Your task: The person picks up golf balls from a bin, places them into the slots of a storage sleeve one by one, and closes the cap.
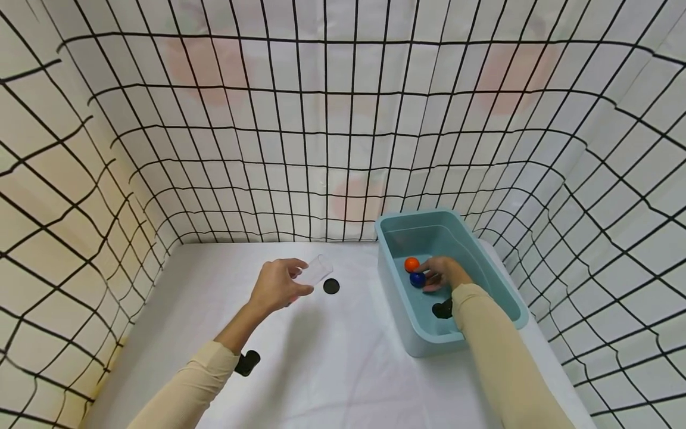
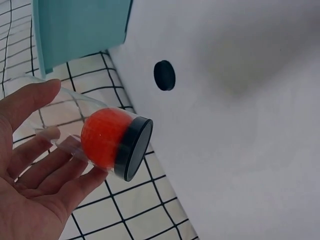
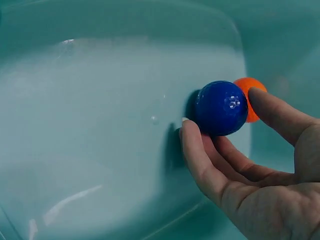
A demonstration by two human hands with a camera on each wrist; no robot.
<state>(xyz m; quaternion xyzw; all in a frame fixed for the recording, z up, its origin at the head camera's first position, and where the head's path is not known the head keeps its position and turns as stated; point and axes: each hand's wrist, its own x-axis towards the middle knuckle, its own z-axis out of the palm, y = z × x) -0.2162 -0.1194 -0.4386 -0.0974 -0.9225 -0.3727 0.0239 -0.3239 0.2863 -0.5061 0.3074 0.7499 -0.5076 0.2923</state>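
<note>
Clear container (image 1: 317,271), just left of centre in the head view, is being held tilted above the table by your left hand (image 1: 274,285), whose thumb and fingertips are pressing on opposite sides of its wall. One end is bearing a black cap (image 2: 135,149), facing right in the left wrist view, with a red ball (image 2: 102,137) sitting inside against it. Just right of the container in the head view, a black disc (image 1: 331,286) is lying flat on the white table (image 1: 343,381). Right of centre, your right hand (image 1: 443,271) is reaching into a blue-green bin (image 1: 418,237); its thumb and curled fingers are gripping a blue ball (image 3: 221,108), though you cannot tell whether this ball is touching the bin's floor. In the right wrist view the blue ball is partly covering an orange ball (image 1: 411,263), which is lying near the bin's left wall, just above the blue one in the head view. Beyond the table, a black grid (image 1: 325,91) is spanning the upper half of the frame and both sides, while a white sheet (image 1: 367,68) behind it is showing faint pink patches.
</note>
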